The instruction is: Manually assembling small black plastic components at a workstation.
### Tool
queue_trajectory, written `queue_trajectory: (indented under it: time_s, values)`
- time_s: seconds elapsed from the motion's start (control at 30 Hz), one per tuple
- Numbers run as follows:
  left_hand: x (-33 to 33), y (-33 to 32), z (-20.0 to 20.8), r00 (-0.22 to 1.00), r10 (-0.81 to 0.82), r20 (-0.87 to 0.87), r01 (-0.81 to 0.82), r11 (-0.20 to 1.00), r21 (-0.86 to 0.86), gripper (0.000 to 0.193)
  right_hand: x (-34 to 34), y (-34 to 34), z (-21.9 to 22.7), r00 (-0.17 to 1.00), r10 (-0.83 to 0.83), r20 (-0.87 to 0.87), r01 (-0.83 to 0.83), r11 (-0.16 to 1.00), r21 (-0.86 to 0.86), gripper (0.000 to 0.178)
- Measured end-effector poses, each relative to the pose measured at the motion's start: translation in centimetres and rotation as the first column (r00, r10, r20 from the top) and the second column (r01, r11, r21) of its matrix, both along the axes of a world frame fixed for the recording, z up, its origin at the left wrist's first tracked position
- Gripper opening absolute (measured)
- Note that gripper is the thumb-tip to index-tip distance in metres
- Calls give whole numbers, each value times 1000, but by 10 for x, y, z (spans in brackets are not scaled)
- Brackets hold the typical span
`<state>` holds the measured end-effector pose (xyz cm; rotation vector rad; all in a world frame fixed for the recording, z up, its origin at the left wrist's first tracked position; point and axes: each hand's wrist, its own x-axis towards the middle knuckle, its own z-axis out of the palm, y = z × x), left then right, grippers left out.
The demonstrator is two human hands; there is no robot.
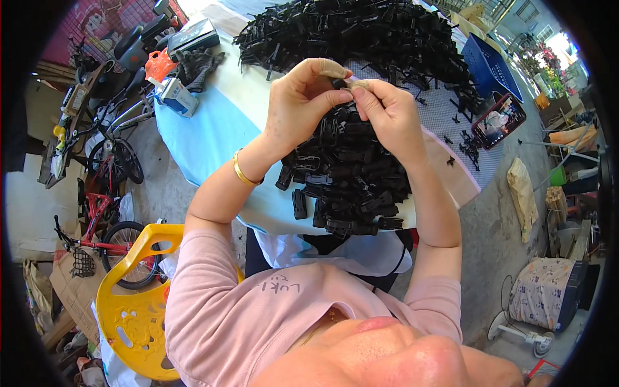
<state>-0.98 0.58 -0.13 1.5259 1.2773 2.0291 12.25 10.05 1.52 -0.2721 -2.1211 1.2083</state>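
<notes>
Both my hands meet above the table, fingertips close together. My left hand (298,103) pinches a small black plastic part (339,84) between thumb and forefinger, and a tan wrap covers a fingertip. Thumb and fingers of my right hand (391,116) press against the same spot from the other side; whatever they grip is mostly hidden. Below my hands lies a pile of black plastic clip-like pieces (348,171), reaching toward the near table edge. Beyond them spreads a larger heap of thin black plastic parts (361,39).
A phone (500,120) stands at the table's right beside loose black bits (469,149). A blue basket (485,68) is at the far right. A carton (176,97), red plastic bag (159,65) and black box (193,37) sit at the far left. A yellow chair (132,316) stands near left.
</notes>
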Motion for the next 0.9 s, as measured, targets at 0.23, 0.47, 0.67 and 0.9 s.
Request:
queue_trajectory:
  time_s: [0.23, 0.47, 0.67, 0.9]
  values:
    - [9, 1, 1, 977, 169, -129, -172, 985, -14, 27, 2, 1, 4, 999, -12, 50, 19, 990, -139, 19]
    - [11, 0, 4, 874, 352, -334, -366, 930, 24, 55, 5, 5, 10, 998, -49, -32, 53, 988, 144, 26]
    - [3, -5, 18, 887, 59, -457, -56, 998, 20, 65, 11, 16, 7, 988, -12, -151, 34, 988, 148, 20]
    - [-21, -3, 7, 676, -649, 350, 702, 711, -38, 54, 13, 24, 9, 923, 348, -163, -381, 885, -267, 17]
